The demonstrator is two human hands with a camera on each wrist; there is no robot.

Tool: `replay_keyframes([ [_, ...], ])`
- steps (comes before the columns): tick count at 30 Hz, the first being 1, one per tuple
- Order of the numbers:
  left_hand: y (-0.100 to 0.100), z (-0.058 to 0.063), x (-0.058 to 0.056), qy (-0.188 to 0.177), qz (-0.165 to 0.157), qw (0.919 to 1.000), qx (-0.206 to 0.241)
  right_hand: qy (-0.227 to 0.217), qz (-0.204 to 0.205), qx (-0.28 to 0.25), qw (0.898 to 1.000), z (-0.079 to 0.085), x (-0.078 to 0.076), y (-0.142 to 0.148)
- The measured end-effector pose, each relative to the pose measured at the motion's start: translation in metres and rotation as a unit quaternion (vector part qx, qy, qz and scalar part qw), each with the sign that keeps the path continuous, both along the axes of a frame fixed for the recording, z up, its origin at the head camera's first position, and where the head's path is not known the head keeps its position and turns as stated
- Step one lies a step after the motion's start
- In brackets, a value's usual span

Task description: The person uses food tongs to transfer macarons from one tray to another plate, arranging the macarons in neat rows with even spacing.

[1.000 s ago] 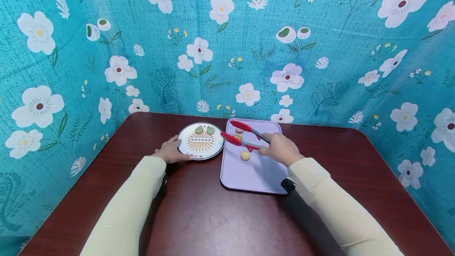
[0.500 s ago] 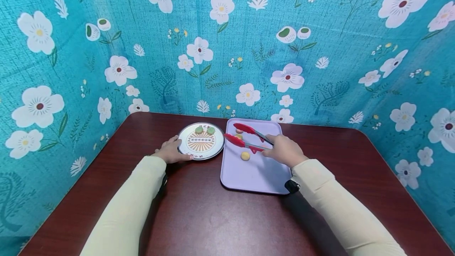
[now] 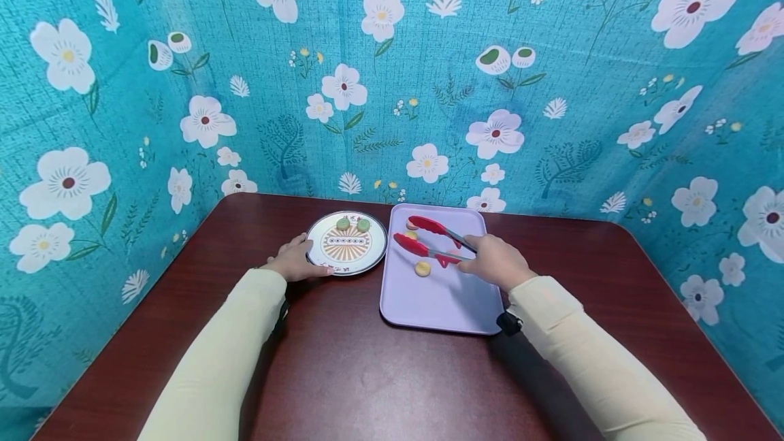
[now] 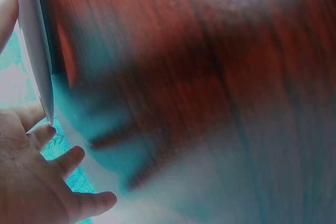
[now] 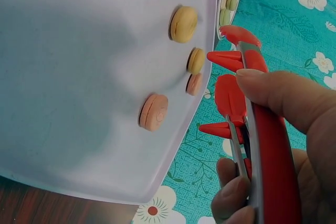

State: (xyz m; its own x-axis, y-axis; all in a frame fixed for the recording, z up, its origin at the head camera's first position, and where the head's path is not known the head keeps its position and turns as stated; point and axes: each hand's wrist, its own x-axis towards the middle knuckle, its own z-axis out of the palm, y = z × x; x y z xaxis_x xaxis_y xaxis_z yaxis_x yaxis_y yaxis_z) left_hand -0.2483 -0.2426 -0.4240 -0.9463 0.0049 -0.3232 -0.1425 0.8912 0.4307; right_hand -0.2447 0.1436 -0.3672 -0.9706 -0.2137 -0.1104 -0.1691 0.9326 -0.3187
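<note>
My left hand (image 3: 292, 260) holds the left rim of a white patterned plate (image 3: 367, 258); in the left wrist view its other fingers (image 4: 67, 162) spread out beside the rim. Two green macarons (image 3: 353, 224) lie on the plate's far side. Red-and-silver tongs (image 3: 429, 224) are gripped in my right hand (image 3: 499, 262), their arms apart above the lilac tray (image 3: 429, 305), with nothing seen between the tips. On the tray, the right wrist view shows two yellow macarons (image 5: 184, 24) and two pink macarons (image 5: 154, 112). From the head, the tongs partly cover some of them.
Plate and tray stand side by side on a dark brown wooden table (image 3: 367, 386). A teal flowered cloth (image 3: 392, 87) hangs behind the table and along both sides.
My right hand has drawn the tongs slightly to the right, away from the plate and over the tray's macarons. The left hand and plate have stayed in place.
</note>
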Motion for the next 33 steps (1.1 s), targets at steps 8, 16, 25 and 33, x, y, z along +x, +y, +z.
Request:
replay_keyframes([
  [8,-0.0003,-0.0003,-0.0015,0.001,0.003,1.0000,-0.003,0.001,-0.006,-0.001,1.000,-0.0025,-0.0021,0.0034],
  [16,-0.0014,-0.0012,-0.0032,0.000,0.003,1.0000,-0.003,-0.010,-0.012,-0.002,1.000,-0.0028,-0.0018,0.0049],
  [25,-0.0005,-0.0017,-0.0024,-0.003,0.007,1.0000,0.000,-0.025,-0.026,-0.008,0.999,-0.0034,0.0006,0.0044],
  [33,-0.0009,-0.0020,-0.0007,0.001,0.005,1.0000,0.007,-0.026,-0.026,-0.010,0.999,-0.0056,0.0006,0.0047],
])
